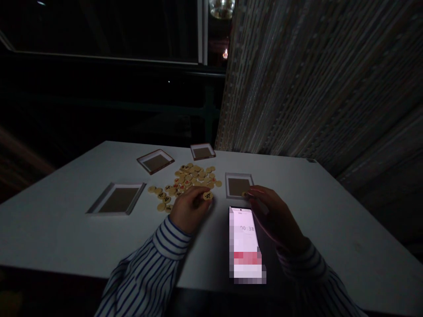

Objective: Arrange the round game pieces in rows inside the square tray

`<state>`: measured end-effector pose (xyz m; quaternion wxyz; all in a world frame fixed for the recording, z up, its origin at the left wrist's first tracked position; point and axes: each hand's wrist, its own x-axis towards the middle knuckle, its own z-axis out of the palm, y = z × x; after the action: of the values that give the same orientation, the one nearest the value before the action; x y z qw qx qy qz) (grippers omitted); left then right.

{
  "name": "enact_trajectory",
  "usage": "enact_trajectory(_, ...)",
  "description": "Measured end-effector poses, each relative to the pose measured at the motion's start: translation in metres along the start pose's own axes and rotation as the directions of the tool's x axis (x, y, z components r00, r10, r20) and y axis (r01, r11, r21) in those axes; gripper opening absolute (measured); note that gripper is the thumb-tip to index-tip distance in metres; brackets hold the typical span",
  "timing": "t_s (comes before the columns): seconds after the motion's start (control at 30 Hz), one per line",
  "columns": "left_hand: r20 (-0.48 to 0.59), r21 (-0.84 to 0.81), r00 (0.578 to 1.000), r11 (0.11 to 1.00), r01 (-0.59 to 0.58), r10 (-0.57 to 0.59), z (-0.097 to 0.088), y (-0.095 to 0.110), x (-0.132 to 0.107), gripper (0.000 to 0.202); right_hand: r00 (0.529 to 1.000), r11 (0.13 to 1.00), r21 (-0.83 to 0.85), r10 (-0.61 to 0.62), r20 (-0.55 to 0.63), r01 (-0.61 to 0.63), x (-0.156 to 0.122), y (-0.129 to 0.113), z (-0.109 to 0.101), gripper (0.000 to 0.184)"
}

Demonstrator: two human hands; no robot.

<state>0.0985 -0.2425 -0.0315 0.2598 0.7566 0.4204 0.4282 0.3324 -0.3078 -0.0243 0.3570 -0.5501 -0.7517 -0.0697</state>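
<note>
nearest the edge of the table (66, 220) lay the phone (246, 242), screen lit, timer reading 00:38, between two striped sleeves. just left of it, the left hand (188, 211) was curled tight, thumb and fingertips pinched on one wooden disc (207, 195) at the near right fringe of the pile of discs (193, 176). right of the phone, the right hand (274, 218) arched loosely, fingers half bent, tips at the near rim of the small tray (238, 185). a second disc (245, 193) showed right at those fingertips. gripped or only touched? too dark to tell.

further left sat the wide tray (118, 198), and beyond the pile two more, the brown-rimmed tray (155, 161) and the little far tray (202, 152), with the curtain (313, 79) behind.

trouble, as i judged it: in that gloom the marks on the discs were hard to read, so one could easily be mistaken for another. the right wrist hung close over the phone, and a brush could touch the timer. a round disc slipping from a pinch might roll off, and the left cuff could drag loose discs about.
</note>
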Motion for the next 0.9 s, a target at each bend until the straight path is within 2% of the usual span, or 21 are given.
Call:
enact_trajectory(0.1, 0.027, -0.105, 0.993, 0.987, 0.12, -0.118, 0.009, 0.0, 0.005, 0.028, 0.999, 1.0, 0.015, -0.008, -0.045, 0.009, 0.001, 0.012, 0.006, 0.024)
enact_trajectory(0.2, 0.05, -0.241, 0.982, 0.952, 0.189, -0.182, 0.017, 0.003, 0.011, 0.028, 0.996, 1.0, 0.025, 0.004, -0.092, -0.002, 0.0, 0.021, 0.011, 0.022)
enact_trajectory(0.43, 0.134, -0.543, 0.949, 0.779, 0.312, -0.287, 0.036, 0.011, 0.03, 0.029, 0.992, 0.998, 0.042, 0.06, -0.11, -0.056, -0.008, 0.034, 0.016, 0.021)
enact_trajectory(0.57, 0.193, -0.596, 0.926, 0.711, 0.374, -0.326, 0.046, 0.017, 0.042, 0.03, 0.992, 0.998, 0.046, 0.057, -0.116, -0.052, -0.01, 0.037, 0.016, 0.021)
enact_trajectory(0.73, 0.238, -0.645, 0.918, 0.655, 0.393, -0.316, 0.06, 0.023, 0.059, 0.028, 0.992, 0.997, 0.059, 0.057, -0.117, -0.05, -0.012, 0.038, 0.018, 0.021)
enact_trajectory(0.9, 0.225, -0.632, 0.92, 0.671, 0.388, -0.32, 0.075, 0.015, 0.064, 0.026, 0.992, 0.995, 0.054, 0.087, -0.091, -0.083, -0.013, 0.04, 0.019, 0.023)
